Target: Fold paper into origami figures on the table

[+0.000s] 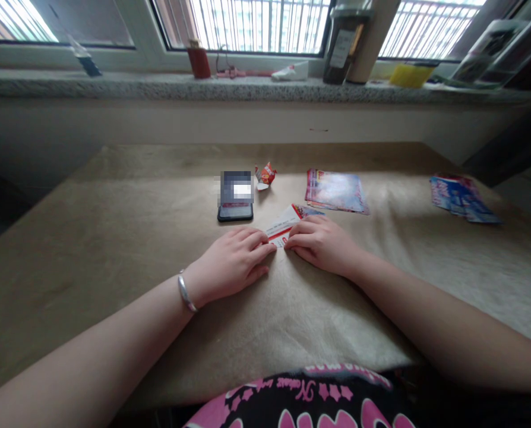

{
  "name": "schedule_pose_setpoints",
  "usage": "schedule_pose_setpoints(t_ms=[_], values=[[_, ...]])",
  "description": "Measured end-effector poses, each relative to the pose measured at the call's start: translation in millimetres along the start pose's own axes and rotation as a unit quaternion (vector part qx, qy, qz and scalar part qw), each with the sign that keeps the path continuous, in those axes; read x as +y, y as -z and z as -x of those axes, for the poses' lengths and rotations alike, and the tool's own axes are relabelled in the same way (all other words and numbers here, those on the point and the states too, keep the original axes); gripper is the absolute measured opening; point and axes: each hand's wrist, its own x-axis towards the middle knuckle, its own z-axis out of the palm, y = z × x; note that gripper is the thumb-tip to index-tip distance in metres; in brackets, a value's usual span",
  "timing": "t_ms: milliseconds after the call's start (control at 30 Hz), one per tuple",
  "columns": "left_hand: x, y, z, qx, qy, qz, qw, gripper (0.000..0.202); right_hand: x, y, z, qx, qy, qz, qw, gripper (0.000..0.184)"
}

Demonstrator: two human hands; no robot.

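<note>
A partly folded sheet of printed paper point(281, 226), white with red stripes and a coloured corner, lies on the table between my hands. My left hand point(230, 258), with a silver bangle at its wrist, has its fingers together on the sheet's left end and near edge. Fingers of my right hand point(325, 244) are bent and press on the sheet's right part, covering some of it. Just beyond the paper stands a small folded red and orange paper piece point(266, 176). To its left is a phone point(236, 211) with a blurred screen.
A stack of colourful printed sheets point(337, 191) lies beyond my right hand. Farther right, more blue and red leaflets point(464, 199) are spread on the cloth-covered table point(114, 238). Behind, a stone windowsill point(136, 89) holds a red bottle point(198, 62), a dark container point(338, 50) and other items.
</note>
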Motion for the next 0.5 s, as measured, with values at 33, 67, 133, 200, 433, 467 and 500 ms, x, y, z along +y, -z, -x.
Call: schedule_pose_setpoints(t_ms=[33,67,133,200,433,467,500], values=[[0.8,-1.2,0.0,0.002,-0.002,0.0,1.0,0.033,1.1,1.0,0.0,0.0,0.008,0.005,1.0,0.02],[1.2,-2.3,0.0,0.002,-0.005,0.003,1.0,0.033,2.3,2.2,0.0,-0.003,0.017,0.01,1.0,0.021],[1.2,-3.7,-0.1,-0.006,-0.009,0.013,1.0,0.034,4.4,5.0,0.1,-0.012,0.035,0.016,0.999,0.022],[0.4,-4.2,-0.2,-0.014,-0.01,0.024,1.0,0.035,5.8,7.4,0.3,-0.024,0.042,0.025,0.999,0.022],[-1.9,-2.9,-1.1,-0.015,-0.012,0.04,0.999,0.036,7.6,9.8,1.2,-0.036,0.046,0.041,0.997,0.02],[-2.0,-2.9,-1.2,-0.016,-0.013,0.041,0.999,0.036,7.7,10.2,1.2,-0.036,0.045,0.039,0.998,0.02],[-2.0,-2.9,-1.4,-0.016,-0.014,0.041,0.999,0.036,7.9,10.6,1.4,-0.037,0.043,0.038,0.998,0.02]])
